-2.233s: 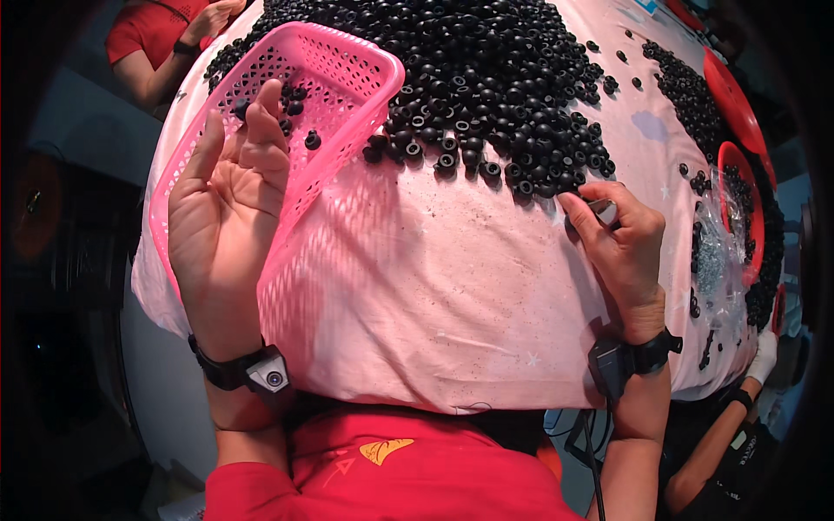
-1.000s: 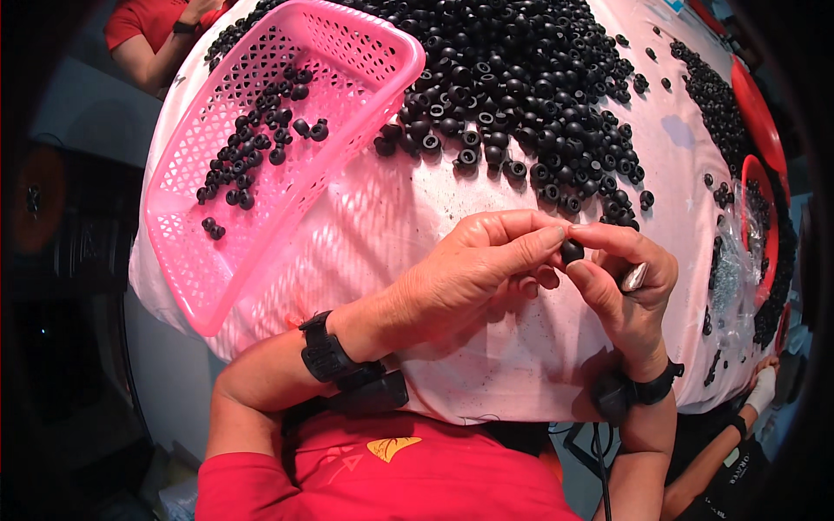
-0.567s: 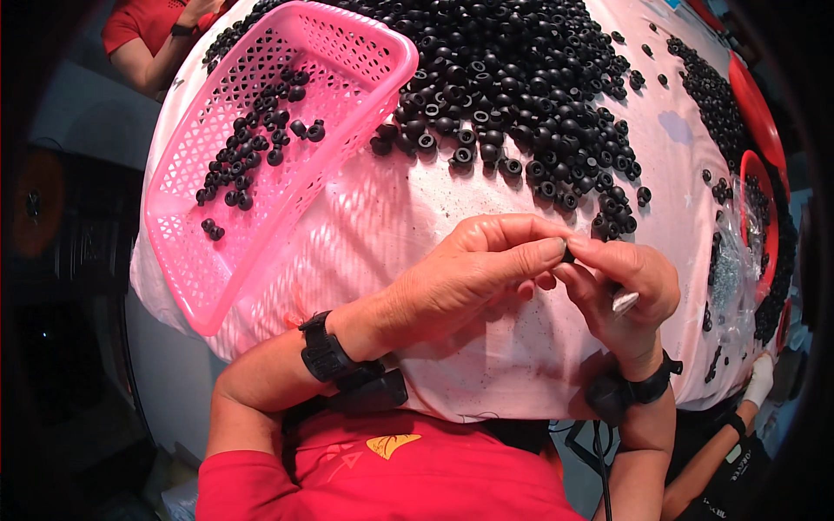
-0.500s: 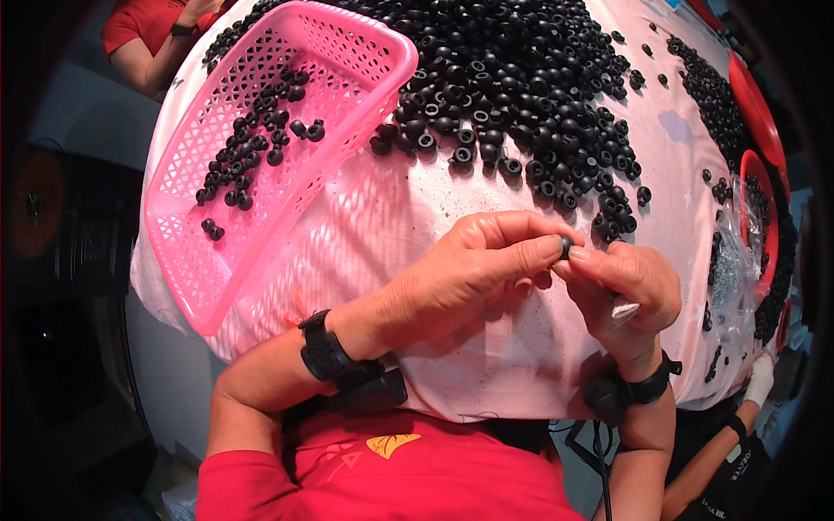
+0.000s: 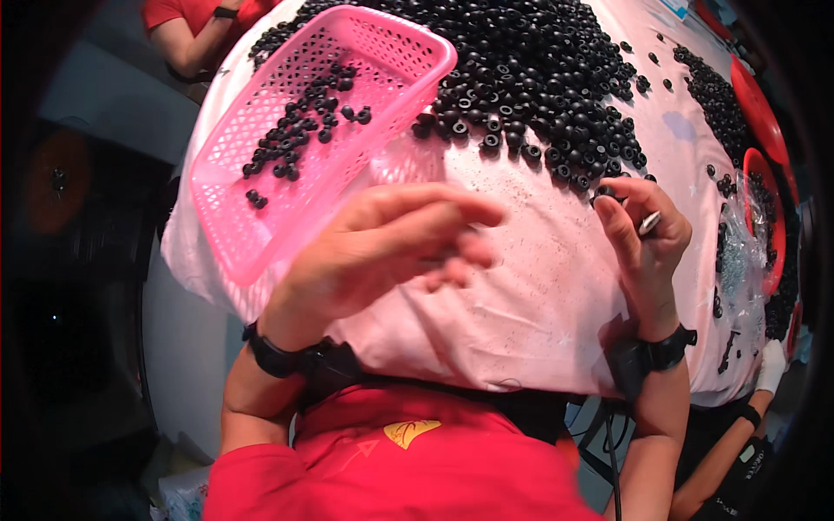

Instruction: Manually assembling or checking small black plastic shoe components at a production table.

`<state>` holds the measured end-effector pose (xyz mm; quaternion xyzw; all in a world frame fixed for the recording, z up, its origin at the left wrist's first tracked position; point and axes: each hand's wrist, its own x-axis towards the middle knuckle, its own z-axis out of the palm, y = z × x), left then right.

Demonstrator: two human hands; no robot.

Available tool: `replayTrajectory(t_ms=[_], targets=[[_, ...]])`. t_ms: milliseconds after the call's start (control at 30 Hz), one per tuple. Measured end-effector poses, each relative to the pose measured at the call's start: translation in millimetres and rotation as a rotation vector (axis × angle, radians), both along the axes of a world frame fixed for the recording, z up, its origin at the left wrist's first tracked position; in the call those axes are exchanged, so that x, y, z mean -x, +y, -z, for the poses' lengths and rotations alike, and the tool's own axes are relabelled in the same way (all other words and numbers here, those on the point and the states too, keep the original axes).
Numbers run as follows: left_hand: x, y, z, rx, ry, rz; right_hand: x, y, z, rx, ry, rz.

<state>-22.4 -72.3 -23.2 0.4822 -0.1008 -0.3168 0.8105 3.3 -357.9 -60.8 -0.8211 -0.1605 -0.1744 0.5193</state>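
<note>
My left hand [image 5: 391, 239], blurred by motion, reaches over the cloth just right of the pink basket [image 5: 228, 260]; its fingers are stretched out and I see nothing in them. A scatter of small black pieces [image 5: 295, 139] lies inside the basket. My right hand [image 5: 650, 239] is at the near right edge of a large pile of round, hollow black pieces [image 5: 539, 82]. Its thumb and forefinger pinch one black piece [image 5: 606, 193]. A small tool with a silvery end [image 5: 649, 223] sticks out between the fingers of that same hand; the rest of it is hidden.
A pale pink cloth [image 5: 521, 330] covers the table. On the right are another black pile [image 5: 717, 104], red trays [image 5: 756, 108] and a clear plastic bag [image 5: 738, 260]. One person in red [image 5: 195, 39] is at the far left; another person's white-gloved hand [image 5: 771, 369] is at the lower right.
My hands have come apart from a shared hold on one black piece. The left has gone left toward the basket, the right up to the pile's edge. The whole view has shifted slightly.
</note>
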Motion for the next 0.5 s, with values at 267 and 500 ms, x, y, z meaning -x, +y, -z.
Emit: replayTrajectory(t_ms=[267,500], targets=[[54.2,96.1,23.2,-0.181,0.051,-0.175,-0.4,4.6,2.0,0.079,-0.079,-0.086],[101.5,132.7,23.4,-0.456,0.247,0.041,-3.6,0.2,6.6,0.112,-0.045,-0.065]])
